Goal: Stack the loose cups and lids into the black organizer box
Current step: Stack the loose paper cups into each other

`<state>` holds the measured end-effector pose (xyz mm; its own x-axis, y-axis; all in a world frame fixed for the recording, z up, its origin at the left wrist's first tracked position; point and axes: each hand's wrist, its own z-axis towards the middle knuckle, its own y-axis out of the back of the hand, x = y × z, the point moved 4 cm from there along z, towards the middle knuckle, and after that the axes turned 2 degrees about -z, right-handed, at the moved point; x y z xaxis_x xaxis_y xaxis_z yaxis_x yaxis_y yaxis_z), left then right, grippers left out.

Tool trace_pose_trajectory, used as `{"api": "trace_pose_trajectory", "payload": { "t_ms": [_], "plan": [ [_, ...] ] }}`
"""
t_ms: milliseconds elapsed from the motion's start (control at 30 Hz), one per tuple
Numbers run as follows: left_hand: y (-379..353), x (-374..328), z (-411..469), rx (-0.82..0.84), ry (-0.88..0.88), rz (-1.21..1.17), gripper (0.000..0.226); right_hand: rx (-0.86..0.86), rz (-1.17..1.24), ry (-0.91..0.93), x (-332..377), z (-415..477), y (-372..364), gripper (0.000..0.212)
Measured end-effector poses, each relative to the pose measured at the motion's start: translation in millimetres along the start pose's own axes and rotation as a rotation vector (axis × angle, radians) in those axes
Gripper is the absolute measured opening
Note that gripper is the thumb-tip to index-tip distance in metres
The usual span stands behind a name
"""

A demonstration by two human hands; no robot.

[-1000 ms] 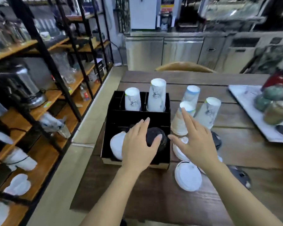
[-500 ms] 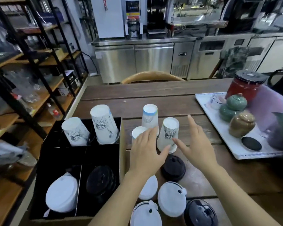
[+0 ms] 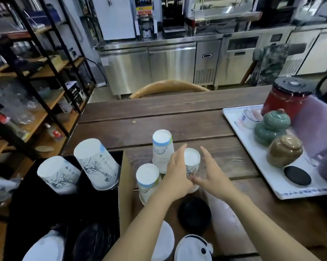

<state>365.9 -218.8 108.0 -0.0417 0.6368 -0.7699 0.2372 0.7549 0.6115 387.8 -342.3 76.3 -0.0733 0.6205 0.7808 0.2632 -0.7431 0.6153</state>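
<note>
Three upside-down paper cups stand on the wooden table: a far cup (image 3: 162, 147), a near-left cup (image 3: 148, 180) and a right cup (image 3: 192, 162). My left hand (image 3: 177, 175) and my right hand (image 3: 212, 177) flank the right cup, fingers spread, touching or nearly touching its sides. The black organizer box (image 3: 45, 210) sits at the left. Two cup stacks (image 3: 95, 164) stand in its far compartments, and white lids (image 3: 44, 249) and black lids (image 3: 94, 242) lie in its near ones. Loose on the table are a black lid (image 3: 194, 215) and white lids (image 3: 193, 248).
A white tray (image 3: 253, 153) at the right holds ceramic jars (image 3: 283, 149), a red canister (image 3: 287, 97) and a black coaster. A metal shelf rack (image 3: 32, 81) stands at the left. A chair back (image 3: 168, 87) is beyond the table's far edge.
Both hands have moved from over the lid compartment rightward to the loose cups and now close in around the right cup. My view has swung to the right and down.
</note>
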Motion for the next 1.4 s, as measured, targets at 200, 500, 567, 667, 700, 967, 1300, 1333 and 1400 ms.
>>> {"api": "trace_pose_trajectory", "payload": {
  "t_ms": [200, 500, 567, 667, 700, 967, 1300, 1333, 1400],
  "plan": [
    [-9.7, 18.0, 18.2, -0.028, 0.107, -0.069, 0.094, -0.008, 0.145, -0.011, -10.6, 15.5, -13.1, 0.081],
    [1.8, 9.6, 25.3, -0.154, -0.021, -0.051, 0.065, -0.132, 0.160, 0.053, 0.5, 15.5, 8.2, 0.072],
    [17.3, -5.8, 20.7, -0.197, -0.113, -0.033, 0.067, -0.168, 0.151, 0.098, 17.1, 13.4, 23.6, 0.072],
    [42.5, -26.8, 9.3, -0.218, -0.197, -0.026, 0.071, -0.202, 0.140, 0.173, 46.1, 9.4, 45.2, 0.071],
    [51.4, -32.6, 4.2, -0.229, -0.216, -0.023, 0.072, -0.215, 0.134, 0.199, 55.7, 7.7, 50.1, 0.072],
    [95.7, -51.2, -25.1, -0.399, -0.305, -0.072, 0.071, -0.276, 0.101, 0.386, 119.4, -3.1, 62.9, 0.071],
    [118.5, -39.9, -50.9, -0.460, -0.322, -0.074, 0.069, -0.212, 0.105, 0.413, 141.9, -13.1, 49.8, 0.077],
    [121.4, -35.2, -53.2, -0.461, -0.307, -0.081, 0.069, -0.196, 0.103, 0.411, 144.6, -12.7, 45.7, 0.075],
    [123.9, -23.0, -57.6, -0.458, -0.266, -0.093, 0.069, -0.147, 0.098, 0.401, 147.7, -11.0, 33.8, 0.071]
  ]
}}
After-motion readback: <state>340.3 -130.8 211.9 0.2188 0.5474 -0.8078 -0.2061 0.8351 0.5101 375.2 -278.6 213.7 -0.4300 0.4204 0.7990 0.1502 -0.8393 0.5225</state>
